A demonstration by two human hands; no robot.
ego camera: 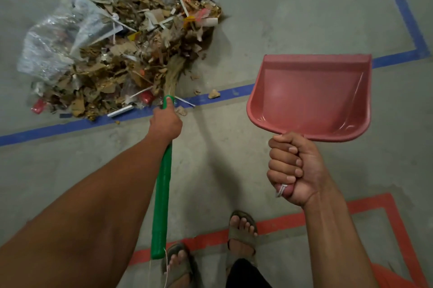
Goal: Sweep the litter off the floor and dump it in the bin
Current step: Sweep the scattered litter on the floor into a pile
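While the left hand [166, 121] grips the green-handled broom [161, 194] against the litter pile [121, 53], the right hand [293, 170] clenches the empty red dustpan [311, 97] aloft, ready to scoop.

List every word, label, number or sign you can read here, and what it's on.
No readable text anywhere.
Litter pile: scraps and wrappers may carry print, but it is too blurred to read.
Red dustpan in the right hand: no marking visible.
Green broom handle in the left hand: plain.
Floor tape lines: plain colour, no lettering.
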